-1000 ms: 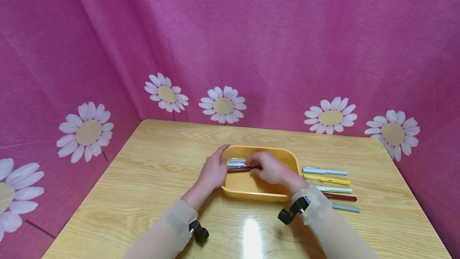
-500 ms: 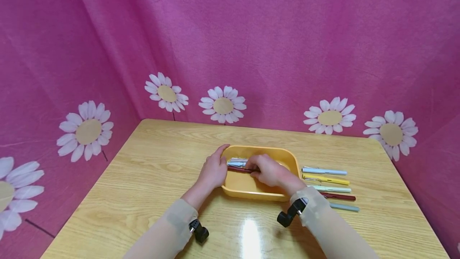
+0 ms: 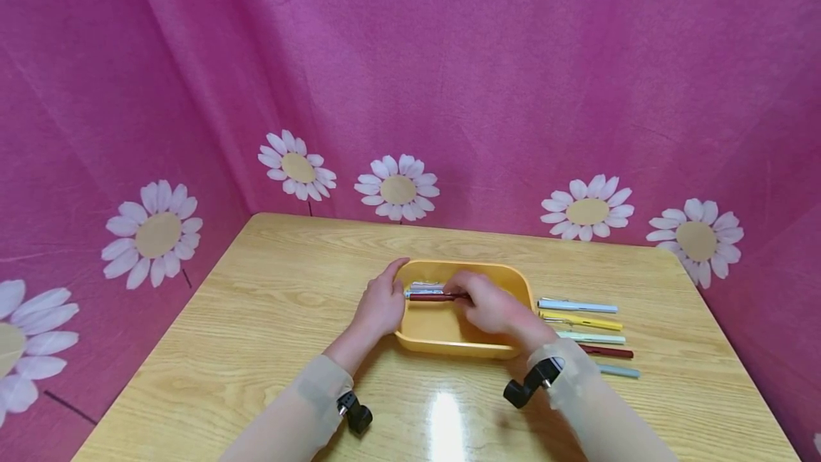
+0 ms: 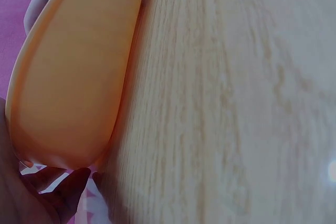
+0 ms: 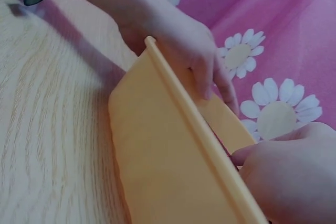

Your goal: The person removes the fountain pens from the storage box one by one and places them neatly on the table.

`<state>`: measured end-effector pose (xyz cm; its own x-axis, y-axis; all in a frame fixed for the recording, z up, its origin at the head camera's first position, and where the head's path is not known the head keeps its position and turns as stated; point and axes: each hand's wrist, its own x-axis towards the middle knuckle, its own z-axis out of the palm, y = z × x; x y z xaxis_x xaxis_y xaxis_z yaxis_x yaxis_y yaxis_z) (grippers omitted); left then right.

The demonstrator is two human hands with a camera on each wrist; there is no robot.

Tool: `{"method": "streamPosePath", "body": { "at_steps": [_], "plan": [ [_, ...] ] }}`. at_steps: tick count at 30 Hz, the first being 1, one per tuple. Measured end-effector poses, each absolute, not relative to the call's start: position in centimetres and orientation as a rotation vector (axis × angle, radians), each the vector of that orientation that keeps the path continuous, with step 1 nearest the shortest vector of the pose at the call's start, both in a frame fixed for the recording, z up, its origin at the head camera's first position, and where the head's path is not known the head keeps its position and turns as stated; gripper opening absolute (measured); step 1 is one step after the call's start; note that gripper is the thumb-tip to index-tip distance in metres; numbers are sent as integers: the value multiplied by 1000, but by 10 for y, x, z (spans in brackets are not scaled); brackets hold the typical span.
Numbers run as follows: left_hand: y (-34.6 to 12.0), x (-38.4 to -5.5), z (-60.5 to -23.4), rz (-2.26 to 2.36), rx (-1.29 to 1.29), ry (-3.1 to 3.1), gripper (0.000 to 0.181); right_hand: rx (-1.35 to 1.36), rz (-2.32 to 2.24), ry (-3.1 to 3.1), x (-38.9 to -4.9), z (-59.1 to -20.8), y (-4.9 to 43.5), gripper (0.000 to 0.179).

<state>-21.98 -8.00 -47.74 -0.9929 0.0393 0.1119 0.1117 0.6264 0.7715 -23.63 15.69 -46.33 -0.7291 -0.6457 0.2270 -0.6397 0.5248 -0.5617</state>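
Observation:
A shallow yellow-orange plastic box [image 3: 455,349] sits on the wooden table. My left hand [image 3: 381,307] holds the box's left end, fingers bent around the end wall in the left wrist view. Inside the box, my right hand [image 3: 487,303] pinches a dark red pen [image 3: 428,297] near its right end. The pen lies crosswise, its left end by the box's left wall. Just behind it are pale pens with silver clips [image 3: 425,286], partly covered by the red pen and my right fingers. In the right wrist view, the near wall [image 5: 168,145] hides most of the interior.
Right of the box, several pens lie in a rough column: light blue [image 3: 580,306], yellow [image 3: 586,321], mint green [image 3: 596,338], dark red [image 3: 612,352] and grey-blue [image 3: 620,371]. My right forearm overlaps some of them. A pink flowered curtain [image 3: 410,77] hangs behind the table.
My right hand has shifted slightly right, and the dark red pen has moved toward the back, closer against the pale pens. My left hand stays on the box's end.

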Motion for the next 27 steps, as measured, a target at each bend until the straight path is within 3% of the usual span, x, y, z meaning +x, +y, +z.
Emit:
{"method": "streamPosePath", "body": {
  "at_steps": [8,27],
  "plan": [
    [-80,-220,-477,-1318,-118,-2767,49,-1113,-1092,2719,-232,-457,168,18],
    [-79,-219,-478,-1318,-107,-2770,49,-1073,-1145,2840,-205,-425,209,24]
  ]
}}
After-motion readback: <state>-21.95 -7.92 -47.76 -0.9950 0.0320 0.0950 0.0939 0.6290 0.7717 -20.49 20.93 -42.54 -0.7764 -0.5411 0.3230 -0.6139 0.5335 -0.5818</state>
